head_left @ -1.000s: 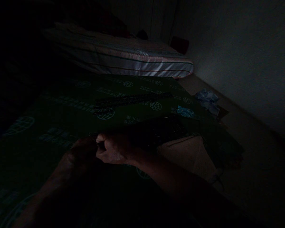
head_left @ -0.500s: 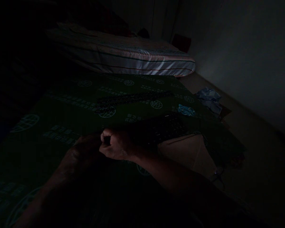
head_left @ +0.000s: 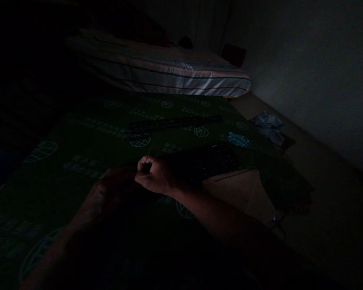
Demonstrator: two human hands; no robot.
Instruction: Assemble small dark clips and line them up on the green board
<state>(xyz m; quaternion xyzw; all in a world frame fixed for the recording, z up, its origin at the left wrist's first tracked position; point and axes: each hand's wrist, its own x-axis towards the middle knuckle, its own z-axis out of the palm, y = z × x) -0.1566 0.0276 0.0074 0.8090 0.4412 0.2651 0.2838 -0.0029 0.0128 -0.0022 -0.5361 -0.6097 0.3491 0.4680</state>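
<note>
The room is very dark. My right hand [head_left: 155, 175] is closed in a pinch above a green printed sheet [head_left: 87, 165]. From its fingertips a faint, thin thread-like strand [head_left: 153, 150] rises. Close beside it on the left is my left hand [head_left: 109, 187], its fingertips lost in shadow behind the right hand. Whether it grips anything is hidden. Just beyond and to the right of my right hand lies a dark piece dotted with small light specks [head_left: 205, 161]; it looks like cloth, but its kind is unclear.
A long dark speckled strip [head_left: 175, 123] lies farther back on the sheet. To the right are a crumpled blue cloth [head_left: 238, 139], a light brown flat piece [head_left: 236, 191] and a pale bundle [head_left: 268, 123] near the wall. A striped-covered mattress [head_left: 169, 76] stands behind.
Both hands appear slightly farther right, and the right hand a little higher; the whole view has shifted slightly too. A thin strand now shows above the right fingertips.
</note>
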